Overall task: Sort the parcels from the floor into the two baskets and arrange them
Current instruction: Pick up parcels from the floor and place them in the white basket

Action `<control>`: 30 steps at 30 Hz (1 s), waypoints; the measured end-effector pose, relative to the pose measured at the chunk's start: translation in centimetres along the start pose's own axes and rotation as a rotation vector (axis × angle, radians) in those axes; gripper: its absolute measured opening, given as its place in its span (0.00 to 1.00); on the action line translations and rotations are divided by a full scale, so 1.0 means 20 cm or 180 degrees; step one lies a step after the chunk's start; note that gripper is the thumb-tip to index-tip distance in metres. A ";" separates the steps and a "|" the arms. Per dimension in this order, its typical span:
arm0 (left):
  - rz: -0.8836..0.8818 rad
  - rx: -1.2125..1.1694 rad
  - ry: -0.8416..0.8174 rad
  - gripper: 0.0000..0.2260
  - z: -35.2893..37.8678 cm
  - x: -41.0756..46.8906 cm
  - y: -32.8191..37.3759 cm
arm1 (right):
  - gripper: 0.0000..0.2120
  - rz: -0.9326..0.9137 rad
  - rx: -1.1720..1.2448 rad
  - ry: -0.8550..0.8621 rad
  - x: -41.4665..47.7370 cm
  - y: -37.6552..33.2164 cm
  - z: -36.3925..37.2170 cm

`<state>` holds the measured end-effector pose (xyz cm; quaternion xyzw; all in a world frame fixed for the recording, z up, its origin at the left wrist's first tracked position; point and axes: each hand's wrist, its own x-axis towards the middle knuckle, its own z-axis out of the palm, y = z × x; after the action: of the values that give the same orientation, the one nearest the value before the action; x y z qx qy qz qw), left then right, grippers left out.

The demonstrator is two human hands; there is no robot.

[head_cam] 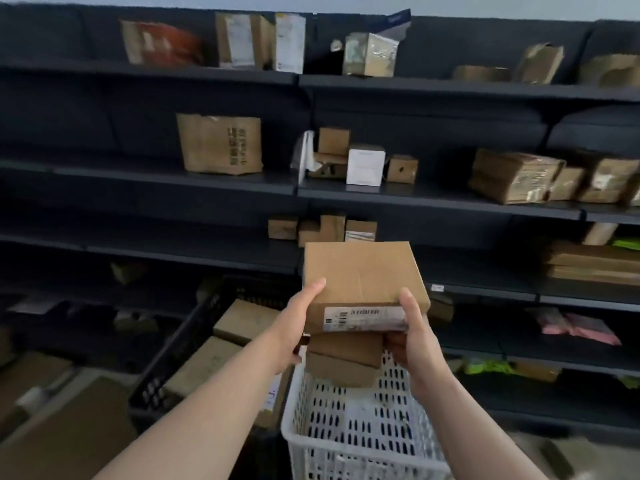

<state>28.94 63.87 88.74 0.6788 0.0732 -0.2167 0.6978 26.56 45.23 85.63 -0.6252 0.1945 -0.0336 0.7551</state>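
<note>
Thumbs are pressed down on the top face of a flat cardboard box (360, 275), one near each front corner. The rest of the fingers curl under it, so both hands are clamped on it. Left hand (298, 317) has the left edge and right hand (415, 337) has the right edge, with a few of its fingertips peeking out below the box. A white shipping label (363, 317) with a barcode runs along the side of the box facing the camera.

Two smaller ones sit stacked right under it, an upper small box (346, 348) and a lower small box (341, 372), tucked in between the two hands. Can't tell whether any fingers are carrying those from below.

The whole stack hangs above the far end of the white basket (311, 410), not down inside it. Something pale lies at the bottom of the white basket, too blurry to name. Just left of the white basket is a black basket (162, 368) with several brown parcels (242, 320) lying flat in it. Further left of the white basket there's flattened cardboard (69, 427) on the floor. Behind the white basket, dark shelves (433, 202) run across the whole wall, with boxes and bags scattered along them.
</note>
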 end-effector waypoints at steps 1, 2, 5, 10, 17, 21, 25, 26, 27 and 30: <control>-0.0022 -0.0020 0.0059 0.19 -0.14 0.01 0.00 | 0.47 0.0130 -0.0018 -0.0086 0.01 0.02 0.14; -0.0040 -0.0048 0.0137 0.18 -0.25 0.04 -0.01 | 0.45 0.0274 -0.0040 -0.0158 0.04 0.05 0.25; -0.0218 -0.0122 0.0309 0.21 -0.50 0.09 -0.03 | 0.41 0.0577 -0.0092 -0.0291 0.12 0.10 0.52; -0.0455 -0.0315 0.0588 0.36 -0.75 0.26 -0.10 | 0.41 0.0881 -0.0193 -0.0415 0.30 0.22 0.79; -0.0717 -0.0376 0.0906 0.30 -0.87 0.53 -0.12 | 0.45 0.1225 -0.0180 -0.0485 0.64 0.36 0.97; -0.0810 -0.0404 0.0970 0.27 -0.88 0.67 -0.13 | 0.47 0.1380 -0.0169 -0.0552 0.81 0.42 1.02; -0.0680 -0.0351 0.1018 0.28 -0.88 0.79 -0.15 | 0.47 0.1517 -0.0009 -0.0551 0.88 0.46 1.03; -0.0516 -0.0283 0.1030 0.28 -0.87 0.81 -0.13 | 0.48 0.1432 0.0052 -0.0532 0.89 0.45 1.02; -0.0341 -0.0199 0.1080 0.28 -0.87 0.84 -0.11 | 0.50 0.1336 0.0053 -0.0489 0.90 0.44 1.01; -0.0174 0.0209 0.1161 0.34 -0.84 0.93 -0.01 | 0.41 0.1100 -0.0007 -0.0355 0.94 0.35 0.95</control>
<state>48.69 76.63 80.07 0.7270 0.2098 -0.1112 0.6443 48.91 58.98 77.00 -0.5842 0.2569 0.1315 0.7585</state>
